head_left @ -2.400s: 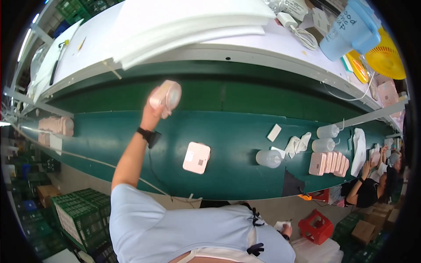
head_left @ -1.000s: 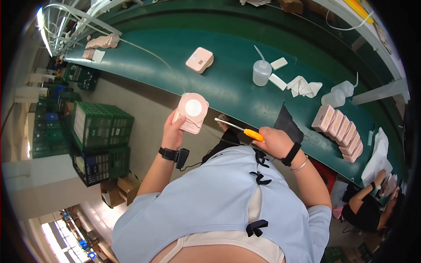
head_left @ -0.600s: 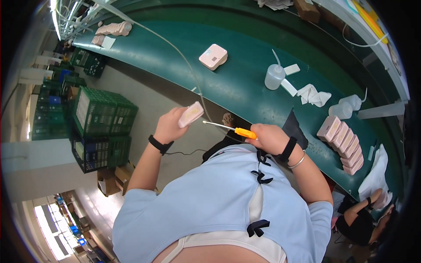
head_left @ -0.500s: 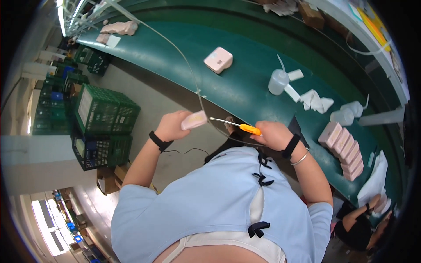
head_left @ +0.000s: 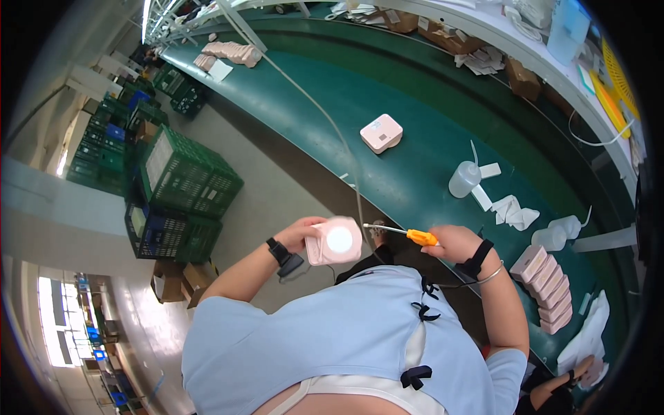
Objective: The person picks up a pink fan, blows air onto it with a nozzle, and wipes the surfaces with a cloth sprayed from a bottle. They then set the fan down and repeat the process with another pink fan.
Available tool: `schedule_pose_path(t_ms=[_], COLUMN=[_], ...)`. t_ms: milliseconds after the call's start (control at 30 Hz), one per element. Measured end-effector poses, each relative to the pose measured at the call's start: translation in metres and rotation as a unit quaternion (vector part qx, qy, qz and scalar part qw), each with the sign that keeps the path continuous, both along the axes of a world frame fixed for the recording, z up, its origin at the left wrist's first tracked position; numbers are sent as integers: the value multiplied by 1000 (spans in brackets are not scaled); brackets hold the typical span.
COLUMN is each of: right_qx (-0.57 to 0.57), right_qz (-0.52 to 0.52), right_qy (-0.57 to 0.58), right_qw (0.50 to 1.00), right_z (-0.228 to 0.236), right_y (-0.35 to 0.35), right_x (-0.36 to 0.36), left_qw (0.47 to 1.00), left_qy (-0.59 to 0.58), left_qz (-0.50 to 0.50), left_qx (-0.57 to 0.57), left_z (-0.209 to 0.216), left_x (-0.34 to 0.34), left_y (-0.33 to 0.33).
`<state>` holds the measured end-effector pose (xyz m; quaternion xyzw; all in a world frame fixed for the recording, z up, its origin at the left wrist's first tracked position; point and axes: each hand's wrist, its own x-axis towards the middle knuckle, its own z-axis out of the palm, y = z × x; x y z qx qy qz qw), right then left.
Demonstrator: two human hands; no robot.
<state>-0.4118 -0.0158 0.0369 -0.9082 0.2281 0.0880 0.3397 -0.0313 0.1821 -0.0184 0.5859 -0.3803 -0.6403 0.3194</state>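
head view, as i log it from my remote post: one left hand (head_left: 303,235), fingers closed on the near-left edge of a pink device (head_left: 316,251), which is held up off the surface (head_left: 304,114), its round white disc facing up; one right hand (head_left: 453,243), fingers curled about the butt of an orange-handled screwdriver (head_left: 420,237), shaft pointing left, tip just beside the device; whether they touch i cannot tell. on the green surface: one second pink device (head_left: 382,133), lying by itself beyond the hands; one upright squeeze bottle (head_left: 464,181), with two white slabs (head_left: 490,170) next to it; one crumpled white cloth (head_left: 515,213); two further translucent bottles (head_left: 548,240), side by side; one row of pink units (head_left: 543,289), at my right; another row (head_left: 235,52), at the far left end. on the floor, left: stacked green crates (head_left: 190,176) and open cardboard boxes (head_left: 169,280).
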Motion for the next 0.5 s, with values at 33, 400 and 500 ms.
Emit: schedule_pose_path(t_ms=[33,400,500], right_qx=[20,-10,-8], right_qz=[-8,-62,-45], right_qy=[-16,-38,-4], right_qw=[1000,997,999], right_z=[-2,-1,-3], right_y=[1,10,20], right_x=[-3,2,-3], left_qw=[978,963,971], left_qy=[157,-152,-108], left_qz=[135,186,199], left_qx=[18,-122,-78], left_z=[1,24,27], left_x=[-11,-9,-6], left_y=[5,-19,-17])
